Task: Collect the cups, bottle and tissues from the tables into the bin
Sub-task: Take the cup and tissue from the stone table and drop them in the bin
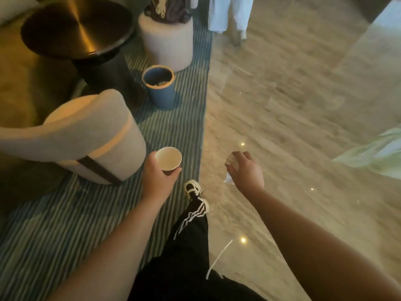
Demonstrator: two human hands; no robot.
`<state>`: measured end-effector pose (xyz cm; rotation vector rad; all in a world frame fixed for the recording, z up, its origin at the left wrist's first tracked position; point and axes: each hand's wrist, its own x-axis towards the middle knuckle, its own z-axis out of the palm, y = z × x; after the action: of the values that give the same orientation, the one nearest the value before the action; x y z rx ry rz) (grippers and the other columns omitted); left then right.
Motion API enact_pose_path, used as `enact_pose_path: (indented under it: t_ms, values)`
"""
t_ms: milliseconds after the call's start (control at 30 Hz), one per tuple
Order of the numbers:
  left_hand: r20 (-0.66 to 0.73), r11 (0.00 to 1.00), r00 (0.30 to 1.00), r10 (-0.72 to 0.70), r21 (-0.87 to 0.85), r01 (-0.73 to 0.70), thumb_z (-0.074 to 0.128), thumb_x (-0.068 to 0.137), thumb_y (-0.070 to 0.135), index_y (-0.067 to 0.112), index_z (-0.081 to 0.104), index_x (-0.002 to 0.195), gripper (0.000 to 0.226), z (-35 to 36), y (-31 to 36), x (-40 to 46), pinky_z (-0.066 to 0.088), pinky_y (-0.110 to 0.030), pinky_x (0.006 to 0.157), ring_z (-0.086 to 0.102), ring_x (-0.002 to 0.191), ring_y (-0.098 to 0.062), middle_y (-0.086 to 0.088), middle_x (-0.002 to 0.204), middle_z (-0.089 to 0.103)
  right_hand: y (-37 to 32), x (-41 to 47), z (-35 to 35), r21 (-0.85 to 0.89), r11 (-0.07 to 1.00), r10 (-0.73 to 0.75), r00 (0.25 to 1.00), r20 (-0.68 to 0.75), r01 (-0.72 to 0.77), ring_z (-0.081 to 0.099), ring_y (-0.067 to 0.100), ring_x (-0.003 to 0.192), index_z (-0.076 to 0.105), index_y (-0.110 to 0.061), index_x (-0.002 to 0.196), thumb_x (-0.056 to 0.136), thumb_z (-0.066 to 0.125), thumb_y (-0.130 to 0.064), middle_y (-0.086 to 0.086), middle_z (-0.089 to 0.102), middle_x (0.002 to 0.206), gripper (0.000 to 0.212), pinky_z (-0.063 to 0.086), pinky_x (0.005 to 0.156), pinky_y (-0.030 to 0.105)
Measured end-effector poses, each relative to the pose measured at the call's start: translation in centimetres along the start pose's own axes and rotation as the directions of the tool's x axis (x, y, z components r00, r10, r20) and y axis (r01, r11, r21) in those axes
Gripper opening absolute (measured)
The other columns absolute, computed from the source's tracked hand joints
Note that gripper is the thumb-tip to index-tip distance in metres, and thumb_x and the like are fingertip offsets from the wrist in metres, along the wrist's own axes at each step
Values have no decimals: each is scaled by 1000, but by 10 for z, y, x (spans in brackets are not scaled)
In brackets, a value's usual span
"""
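Note:
My left hand (157,178) grips a white paper cup (168,158) held upright, its mouth facing up and its inside looking empty. My right hand (246,170) holds a crumpled white tissue (230,161), part of which hangs below the fingers. Ahead on the striped carpet stands a blue bin (159,85) with a tan rim, with some litter at its bottom. The bin sits well beyond both hands, beside the base of a round dark table (76,27). The table's top shows nothing on it.
A grey round armchair (86,135) is close at my left. A pale round stool (167,38) with a dark bag on it stands behind the bin. Another person's legs (227,16) are at the top. The polished stone floor (293,94) spreads to the right.

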<state>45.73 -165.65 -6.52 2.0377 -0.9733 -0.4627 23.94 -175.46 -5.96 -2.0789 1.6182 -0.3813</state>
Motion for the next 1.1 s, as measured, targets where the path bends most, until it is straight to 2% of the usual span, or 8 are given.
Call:
enact_pose_path:
  t_ms: [100, 267, 367, 567, 700, 900, 1000, 1100]
  values:
    - [-33, 999, 999, -32, -21, 31, 82, 69, 33, 19, 42, 123, 69, 39, 5, 82, 36, -17, 70, 45, 96, -9, 9, 109, 45, -3, 95, 8, 1, 999, -45, 999, 8, 45, 58, 30, 101, 57, -18, 120, 88, 59, -30, 5, 56, 120, 34, 49, 84, 43]
    - [-72, 994, 993, -94, -54, 91, 82, 69, 35, 17, 42, 124, 71, 93, 26, 245, 41, -27, 77, 47, 100, -12, 1, 116, 49, -23, 273, 11, -13, 997, -79, 992, 103, 81, 57, 28, 102, 55, -20, 123, 88, 58, -32, 3, 55, 119, 37, 50, 84, 40]
    - [-124, 991, 986, -113, -89, 102, 82, 68, 35, 19, 42, 124, 70, 103, 49, 330, 41, -29, 78, 47, 100, -10, 7, 112, 47, -45, 369, 2, -20, 991, -130, 983, 130, 134, 56, 29, 104, 56, -20, 122, 87, 59, -31, 3, 56, 119, 37, 50, 87, 42]
    - [-198, 981, 962, -185, -93, 170, 84, 66, 31, 13, 46, 123, 70, 110, 73, 453, 45, -35, 82, 52, 104, -21, -5, 115, 54, -93, 514, 1, 33, 977, -212, 964, 162, 210, 54, 27, 106, 56, -20, 122, 87, 60, -30, 5, 57, 116, 37, 47, 91, 43]
    - [-253, 966, 934, -251, -128, 224, 85, 66, 31, 18, 44, 122, 71, 122, 74, 523, 40, -29, 81, 47, 101, -11, 4, 112, 49, -117, 609, 16, 59, 956, -292, 936, 196, 286, 51, 26, 113, 56, -19, 123, 88, 59, -32, 6, 56, 120, 37, 44, 95, 42]
    - [-364, 916, 843, -396, -215, 338, 85, 64, 32, 31, 40, 122, 73, 158, 72, 649, 38, -26, 81, 44, 102, -3, 18, 107, 43, -157, 781, 44, 34, 902, -424, 871, 247, 430, 52, 27, 111, 56, -17, 122, 88, 58, -30, 8, 57, 120, 37, 42, 91, 39]
    - [-456, 880, 753, -474, -232, 414, 84, 64, 33, 27, 42, 125, 74, 182, 77, 715, 38, -28, 80, 43, 101, -4, 12, 113, 46, -179, 872, 60, 21, 842, -511, 783, 356, 540, 51, 26, 113, 56, -15, 124, 89, 58, -28, 8, 56, 122, 38, 39, 93, 35]
    - [-487, 816, 657, -575, -282, 505, 85, 64, 32, 26, 43, 126, 76, 198, 85, 766, 40, -29, 83, 47, 106, -9, 4, 120, 52, -203, 946, 70, 15, 776, -562, 681, 469, 630, 50, 27, 115, 56, -13, 124, 89, 58, -27, 10, 57, 122, 38, 38, 96, 38]
